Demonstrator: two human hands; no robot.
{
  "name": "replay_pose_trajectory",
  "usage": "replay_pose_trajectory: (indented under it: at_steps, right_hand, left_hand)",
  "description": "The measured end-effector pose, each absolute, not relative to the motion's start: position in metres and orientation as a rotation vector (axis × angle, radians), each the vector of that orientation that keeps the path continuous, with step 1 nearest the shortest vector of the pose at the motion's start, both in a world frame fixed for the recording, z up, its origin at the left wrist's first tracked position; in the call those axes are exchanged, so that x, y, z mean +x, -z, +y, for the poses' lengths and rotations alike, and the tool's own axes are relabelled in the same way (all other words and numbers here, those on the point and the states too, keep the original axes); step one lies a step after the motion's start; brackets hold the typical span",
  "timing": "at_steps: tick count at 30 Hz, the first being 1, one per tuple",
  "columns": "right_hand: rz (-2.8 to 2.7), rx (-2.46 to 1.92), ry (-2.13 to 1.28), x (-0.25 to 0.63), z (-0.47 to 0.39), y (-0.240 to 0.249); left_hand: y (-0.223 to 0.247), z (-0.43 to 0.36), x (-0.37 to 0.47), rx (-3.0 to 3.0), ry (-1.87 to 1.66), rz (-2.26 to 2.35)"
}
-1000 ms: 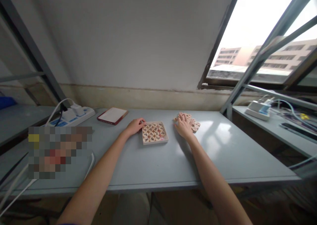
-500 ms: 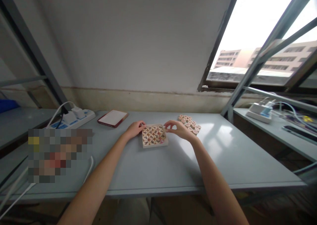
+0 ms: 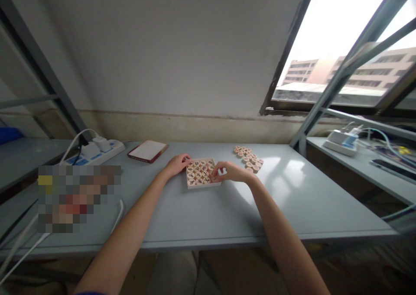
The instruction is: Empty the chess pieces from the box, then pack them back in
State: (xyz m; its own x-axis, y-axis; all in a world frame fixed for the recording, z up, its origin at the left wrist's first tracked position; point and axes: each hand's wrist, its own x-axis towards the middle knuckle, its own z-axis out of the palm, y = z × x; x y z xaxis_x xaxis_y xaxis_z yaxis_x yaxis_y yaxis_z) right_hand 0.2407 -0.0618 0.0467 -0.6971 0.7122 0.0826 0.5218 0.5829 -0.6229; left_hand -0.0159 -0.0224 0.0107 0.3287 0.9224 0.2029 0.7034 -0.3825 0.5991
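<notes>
got a plain grey-blue tabletop (image 3: 201, 217) here, shoved up against a bare wall (image 3: 178, 48), grey up top and yellowish along the bottom. gets daylight from a window (image 3: 312, 39) past the far right corner, with glare splashed over the right half. has grey metal bars (image 3: 349, 69) slanting up on both sides. can also spot a white power strip (image 3: 113, 147) at the far left corner and a flat red-edged panel (image 3: 148, 150) just right of it, by the far edge.

got a shallow pale box (image 3: 201, 186) mostly full of round pieces (image 3: 203, 169) around the middle, nearer the far edge, plus some loose discs (image 3: 248, 158) over toward the far right corner. has the left hand (image 3: 176, 165) touching the box's far left corner, fingers curled, can't tell if actually gripping. has the right hand (image 3: 217, 175) pinching a mostly hidden piece (image 3: 214, 179) at the box's near right corner.

compared with half a second ago: brought the right hand from the box's right edge over that near corner, kept the left parked in the same spot.
</notes>
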Motion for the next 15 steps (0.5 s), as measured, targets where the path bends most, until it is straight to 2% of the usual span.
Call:
replay_pose_trajectory:
  at_steps: [9, 15]
  right_hand:
    - [-2.461, -1.093, -0.532, 0.238, -0.059, -0.043]
    - [-2.019, -1.699, 0.263, 0.261, -0.047, -0.025]
  left_hand:
    - [-0.012, -0.023, -0.015, 2.175, -0.728, 1.435]
    - [-0.011, -0.023, -0.016, 2.172, -0.733, 1.429]
